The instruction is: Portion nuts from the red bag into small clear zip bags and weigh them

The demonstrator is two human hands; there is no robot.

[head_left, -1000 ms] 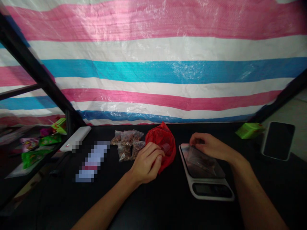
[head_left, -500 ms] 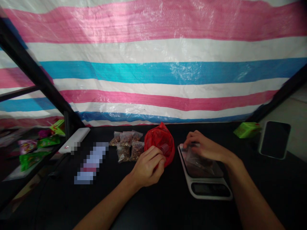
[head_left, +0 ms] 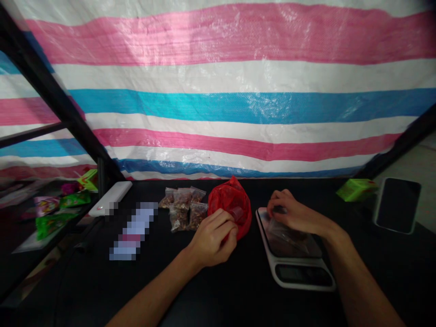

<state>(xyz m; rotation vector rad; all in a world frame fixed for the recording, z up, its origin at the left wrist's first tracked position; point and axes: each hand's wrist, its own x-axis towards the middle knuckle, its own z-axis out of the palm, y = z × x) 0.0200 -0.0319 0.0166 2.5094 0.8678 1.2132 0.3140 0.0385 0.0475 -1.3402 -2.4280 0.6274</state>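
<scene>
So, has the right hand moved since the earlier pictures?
Yes, slightly: the right hand sits further left against the scale.

Colour key. Behind and above both hands, a woven plastic tarpaulin (head_left: 218, 104) runs in horizontal bands of pink, white and blue. At the left hand (head_left: 214, 238), a translucent red plastic bag (head_left: 230, 202) shows deep crimson folds. Further left lie clear zip bags (head_left: 182, 210) of mottled brown pieces, then a pixelated pale lilac strip (head_left: 133, 230) and a white power bank (head_left: 111, 198). Far left, packets (head_left: 51, 218) show vivid green and pink. Under the right hand (head_left: 296, 215), a clear bag (head_left: 286, 236) lies on a white-rimmed digital scale (head_left: 299, 274) with a dark display. Right of it sit a lime-green box (head_left: 356, 190) and a black phone (head_left: 397, 205) with a pale edge. The tabletop (head_left: 238, 302) is black.
</scene>
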